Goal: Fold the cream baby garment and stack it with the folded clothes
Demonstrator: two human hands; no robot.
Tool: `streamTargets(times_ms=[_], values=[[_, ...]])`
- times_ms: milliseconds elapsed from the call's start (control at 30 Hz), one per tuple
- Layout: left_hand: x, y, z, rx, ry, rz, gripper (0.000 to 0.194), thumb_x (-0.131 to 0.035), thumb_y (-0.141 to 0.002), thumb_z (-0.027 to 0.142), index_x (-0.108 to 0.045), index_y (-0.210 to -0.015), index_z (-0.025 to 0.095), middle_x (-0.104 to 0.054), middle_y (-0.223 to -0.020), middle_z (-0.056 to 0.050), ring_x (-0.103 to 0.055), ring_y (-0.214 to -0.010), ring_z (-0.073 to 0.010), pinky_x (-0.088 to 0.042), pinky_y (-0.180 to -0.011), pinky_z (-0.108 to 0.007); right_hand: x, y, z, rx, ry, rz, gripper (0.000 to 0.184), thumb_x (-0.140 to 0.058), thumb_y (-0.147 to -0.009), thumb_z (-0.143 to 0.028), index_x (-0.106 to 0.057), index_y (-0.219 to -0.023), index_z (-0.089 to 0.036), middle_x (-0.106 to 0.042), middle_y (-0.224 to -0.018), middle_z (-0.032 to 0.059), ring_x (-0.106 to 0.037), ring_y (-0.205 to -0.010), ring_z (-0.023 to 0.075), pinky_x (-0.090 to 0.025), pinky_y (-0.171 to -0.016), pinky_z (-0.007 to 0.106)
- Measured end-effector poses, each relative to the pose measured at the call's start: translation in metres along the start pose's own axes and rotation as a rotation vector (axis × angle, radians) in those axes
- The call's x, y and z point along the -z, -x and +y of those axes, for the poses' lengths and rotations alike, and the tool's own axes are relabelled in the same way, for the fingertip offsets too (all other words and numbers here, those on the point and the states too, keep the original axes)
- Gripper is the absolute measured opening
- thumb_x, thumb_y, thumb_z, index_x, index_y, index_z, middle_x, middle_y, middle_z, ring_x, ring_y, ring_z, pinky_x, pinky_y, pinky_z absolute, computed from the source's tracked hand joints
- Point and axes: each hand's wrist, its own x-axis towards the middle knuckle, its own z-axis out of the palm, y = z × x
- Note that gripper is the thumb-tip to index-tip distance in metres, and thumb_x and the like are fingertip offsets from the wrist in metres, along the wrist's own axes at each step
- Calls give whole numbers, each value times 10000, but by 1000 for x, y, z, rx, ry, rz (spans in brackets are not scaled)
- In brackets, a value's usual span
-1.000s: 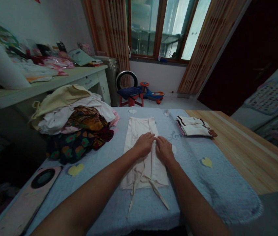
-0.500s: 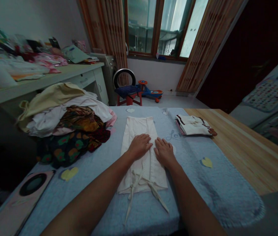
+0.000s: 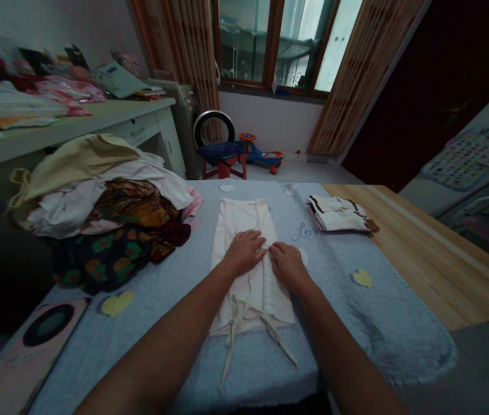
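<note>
- The left hand [image 3: 244, 252] lies palm down on the cream garment [image 3: 244, 271], fingers flat and close together, pinching nothing.
- The right hand [image 3: 287, 266] lies the same way just beside it, its fingertips almost touching the left hand's; neither grip closes on the cloth.
- The cream garment lies flat and lengthwise, in a long narrow strip, in the middle of the blue terry mat [image 3: 382, 311], both hands on its nearer half.
- Its two cloth ties [image 3: 244, 328] trail toward the person, over the near end and onto the mat.
- Left of the garment, and near it, sits a heaped clothes pile [image 3: 106, 213], with cream, white and dark floral pieces.
- To the right, well beyond the right hand, lies a folded white garment with dark trim [image 3: 339, 214].
- A yellow heart patch [image 3: 361, 278] decorates the mat, whose far edge meets a wooden desk [image 3: 417, 253].
- Papers and pink packets crowd a white desk [image 3: 75, 124] beyond the pile.
- A red stool [image 3: 222, 170] and a blue ride-on toy [image 3: 261, 158] stand on the floor under the window [image 3: 270, 49].
</note>
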Motion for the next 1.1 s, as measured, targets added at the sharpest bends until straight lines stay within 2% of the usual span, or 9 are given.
streamTargets(times_ms=[167, 367, 633, 800, 900, 1000, 1100], values=[[-3, 1, -1, -10, 2, -8, 303, -546, -927, 345, -630, -1194, 229, -550, -1369, -108, -471, -1282, -268, -369, -1067, -459, 1, 19, -10, 33, 49, -36, 380, -382, -968, -156, -542, -1313, -175, -498, -1444, 127, -399, -1361, 253, -254, -1119, 479], [-4, 0, -2, -22, -10, -13, 311, -532, -934, 345, -626, -1208, 231, -545, -1377, -101, -465, -1293, -265, -374, -1063, -457, 0, 54, -18, 58, -4, -15, 425, -436, -959, -204, -495, -1378, -169, -447, -1491, 125, -370, -1393, 240, -236, -1147, 466], [0, 1, 0, -37, -44, -18, 314, -519, -938, 338, -638, -1200, 211, -551, -1366, -119, -494, -1262, -281, -389, -1050, -461, 11, 85, -20, 41, -48, -93, 504, -445, -939, -242, -433, -1438, -179, -350, -1552, 108, -289, -1440, 238, -190, -1166, 490], [4, 1, 2, -35, -26, -24, 310, -518, -935, 336, -643, -1190, 212, -550, -1361, -130, -499, -1253, -288, -394, -1043, -474, 19, 98, -18, 121, -92, -78, 517, -490, -918, -280, -443, -1431, -237, -279, -1586, 89, -218, -1464, 252, -179, -1169, 499], [4, 1, 2, -32, -32, -30, 314, -518, -935, 331, -639, -1198, 210, -548, -1368, -125, -498, -1256, -287, -397, -1042, -468, 23, 102, -17, 199, -154, -10, 447, -509, -904, -253, -526, -1351, -247, -367, -1533, 93, -265, -1439, 255, -214, -1159, 487], [3, 1, 1, -33, -27, -28, 317, -522, -934, 330, -636, -1202, 204, -546, -1371, -126, -491, -1265, -286, -390, -1050, -468, 25, 104, -17, 230, -232, 59, 307, -530, -894, -220, -634, -1181, -246, -538, -1350, 94, -407, -1329, 249, -292, -1121, 456], [1, 1, 1, -25, -29, -25, 313, -523, -934, 335, -630, -1203, 216, -547, -1372, -110, -456, -1303, -288, -355, -1083, -486, 25, 106, -17, 247, -303, 67, 232, -548, -884, -193, -664, -1077, -250, -607, -1182, 77, -510, -1181, 233, -361, -1055, 443]])
